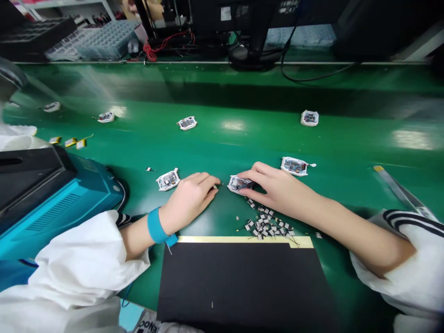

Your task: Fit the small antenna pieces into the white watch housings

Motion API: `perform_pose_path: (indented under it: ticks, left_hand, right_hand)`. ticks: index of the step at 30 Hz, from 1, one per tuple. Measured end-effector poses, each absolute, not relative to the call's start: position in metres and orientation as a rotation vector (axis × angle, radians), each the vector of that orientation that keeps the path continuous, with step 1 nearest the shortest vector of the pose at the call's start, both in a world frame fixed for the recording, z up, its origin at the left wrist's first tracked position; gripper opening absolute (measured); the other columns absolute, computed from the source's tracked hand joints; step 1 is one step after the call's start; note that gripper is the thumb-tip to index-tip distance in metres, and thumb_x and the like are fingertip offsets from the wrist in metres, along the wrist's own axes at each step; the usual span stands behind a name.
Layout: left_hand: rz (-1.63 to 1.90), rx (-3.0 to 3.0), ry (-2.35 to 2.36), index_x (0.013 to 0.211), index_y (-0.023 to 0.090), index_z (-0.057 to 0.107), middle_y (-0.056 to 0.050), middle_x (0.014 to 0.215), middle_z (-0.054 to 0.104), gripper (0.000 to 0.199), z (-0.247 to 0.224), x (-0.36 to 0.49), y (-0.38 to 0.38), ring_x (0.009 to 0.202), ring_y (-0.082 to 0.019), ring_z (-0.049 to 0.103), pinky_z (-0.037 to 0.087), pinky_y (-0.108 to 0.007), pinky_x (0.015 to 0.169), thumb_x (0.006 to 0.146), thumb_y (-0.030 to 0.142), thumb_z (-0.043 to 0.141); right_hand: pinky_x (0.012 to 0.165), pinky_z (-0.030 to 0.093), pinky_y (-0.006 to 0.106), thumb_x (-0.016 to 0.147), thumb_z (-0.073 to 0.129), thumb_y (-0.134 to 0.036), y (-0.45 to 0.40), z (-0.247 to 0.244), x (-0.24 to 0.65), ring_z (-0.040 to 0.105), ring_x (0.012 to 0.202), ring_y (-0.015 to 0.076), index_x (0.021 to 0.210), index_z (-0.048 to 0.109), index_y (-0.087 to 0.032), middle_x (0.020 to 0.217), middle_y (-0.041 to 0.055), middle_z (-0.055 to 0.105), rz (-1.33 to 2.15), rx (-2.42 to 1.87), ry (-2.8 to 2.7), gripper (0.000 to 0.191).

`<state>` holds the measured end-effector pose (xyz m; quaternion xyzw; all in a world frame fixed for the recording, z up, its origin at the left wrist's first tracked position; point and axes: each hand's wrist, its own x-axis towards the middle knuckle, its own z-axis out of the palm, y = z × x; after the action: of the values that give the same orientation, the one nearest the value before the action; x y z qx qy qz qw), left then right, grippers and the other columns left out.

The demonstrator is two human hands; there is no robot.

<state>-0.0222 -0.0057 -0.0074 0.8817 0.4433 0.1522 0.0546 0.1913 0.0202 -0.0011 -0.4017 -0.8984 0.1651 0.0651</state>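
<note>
My right hand (272, 185) grips a small white-cased circuit board unit (235, 184) on the green bench, thumb on the near side and fingers on the far side. Just left of it, my left hand (190, 196) rests on the surface with fingertips pinched together. A pale speck shows at those fingertips, too small to name. Left of that hand lies a similar unit (168, 180), and beyond my right wrist sits another (294, 166) with a round white tab. Below my right hand is a loose pile of small black-wired grey parts (267, 226).
A black mat (239, 282) with a yellow taped edge lies in front. At left stands a teal-and-black machine (69, 199). Tweezers (398, 189) lie at right. More units (187, 122) sit farther back, before a monitor stand (255, 51). Yellow batteries (70, 142) are at left, near another person's sleeve.
</note>
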Motion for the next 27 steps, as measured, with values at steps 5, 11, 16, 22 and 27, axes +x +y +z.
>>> perform_pose_path:
  ticks: [5, 11, 16, 22, 27]
  left_hand:
    - [0.582, 2.718, 1.176, 0.098, 0.012, 0.054, -0.006, 0.086, 0.057, 0.020, -0.005, -0.017, -0.005, 0.078, -0.013, 0.051, 0.045, -0.025, 0.071, 0.084, 0.018, 0.042]
    - [0.520, 2.766, 1.071, 0.089, 0.013, 0.058, -0.006, 0.084, 0.057, 0.017, -0.007, -0.020, -0.004, 0.078, -0.014, 0.050, 0.045, -0.026, 0.070, 0.083, 0.017, 0.043]
    - [0.653, 2.679, 1.119, 0.092, 0.013, 0.058, -0.004, 0.085, 0.059, 0.015, -0.006, -0.023, 0.001, 0.077, -0.011, 0.052, 0.045, -0.023, 0.070, 0.081, 0.017, 0.048]
    - [0.637, 2.762, 1.072, 0.089, 0.014, 0.059, -0.003, 0.087, 0.061, 0.014, -0.011, -0.021, 0.004, 0.080, -0.012, 0.054, 0.047, -0.024, 0.071, 0.081, 0.018, 0.048]
    - [0.606, 2.780, 1.151, 0.086, 0.015, 0.060, -0.003, 0.088, 0.061, 0.014, -0.010, -0.019, 0.005, 0.080, -0.012, 0.055, 0.047, -0.023, 0.072, 0.081, 0.019, 0.047]
  right_hand:
    - [0.069, 0.040, 0.025, 0.086, 0.038, -0.024, 0.028, -0.012, 0.182, 0.052, 0.077, 0.0135, 0.089, 0.054, -0.014, 0.084, 0.0051, 0.054, 0.548, -1.137, -2.563, 0.020]
    - [0.068, 0.040, 0.024, 0.084, 0.039, -0.018, 0.037, -0.015, 0.172, 0.050, 0.075, 0.0125, 0.083, 0.054, -0.013, 0.083, 0.0053, 0.054, 0.631, -1.055, -2.443, 0.015]
    - [0.067, 0.042, 0.026, 0.074, 0.056, -0.041, 0.030, -0.012, 0.176, 0.049, 0.073, 0.0122, 0.105, 0.050, -0.014, 0.098, 0.0063, 0.049, 0.721, -1.051, -2.495, 0.041]
    - [0.071, 0.044, 0.027, 0.075, 0.056, -0.033, 0.032, -0.022, 0.169, 0.050, 0.082, 0.0138, 0.109, 0.051, -0.016, 0.095, 0.0052, 0.048, 0.773, -0.986, -2.502, 0.038]
    - [0.077, 0.043, 0.027, 0.076, 0.057, -0.029, 0.037, -0.026, 0.167, 0.049, 0.087, 0.0141, 0.109, 0.053, -0.018, 0.097, 0.0051, 0.048, 0.797, -0.938, -2.443, 0.035]
